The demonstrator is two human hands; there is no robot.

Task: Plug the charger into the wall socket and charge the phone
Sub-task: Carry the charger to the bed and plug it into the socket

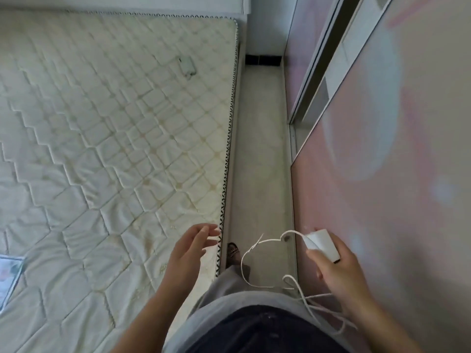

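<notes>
My right hand grips a white charger block close to the pink wardrobe door. Its white cable loops out to the left over the floor gap and trails back down past my wrist. My left hand hovers empty with fingers spread above the mattress edge. A small white object, possibly the phone, lies far up on the mattress; I cannot tell for sure. No wall socket is visible.
A bare quilted mattress fills the left side. A narrow floor strip runs between the bed and the pink sliding wardrobe doors. A printed paper lies at the mattress's left edge. My foot stands in the gap.
</notes>
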